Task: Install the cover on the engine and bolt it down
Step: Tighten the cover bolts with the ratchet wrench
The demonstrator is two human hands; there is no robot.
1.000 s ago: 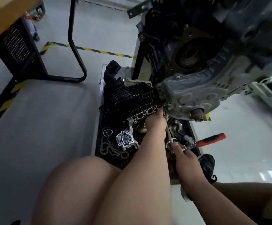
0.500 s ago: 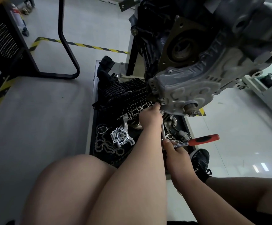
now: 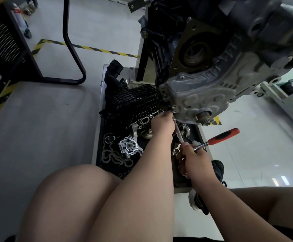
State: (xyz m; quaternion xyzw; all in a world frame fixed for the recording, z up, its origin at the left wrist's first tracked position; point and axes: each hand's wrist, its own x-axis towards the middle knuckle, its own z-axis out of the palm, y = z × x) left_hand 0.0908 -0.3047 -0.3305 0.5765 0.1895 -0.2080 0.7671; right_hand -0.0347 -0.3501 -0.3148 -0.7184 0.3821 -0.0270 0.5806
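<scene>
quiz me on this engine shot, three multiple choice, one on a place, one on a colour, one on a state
1. Where does the loose chain lie? A in the floor tray B on the workbench C over a knee
2. What colour is the ratchet's handle? A blue B red and black C yellow
3. What is the right hand doing? A hanging idle B gripping the ratchet C lying flat on the floor
Answers: 1 A, it lies beside the silver pump housing in the tray; 2 B, red grip with a black inset; 3 B, its fingers curl round the head end, where the extension bar joins.
</scene>
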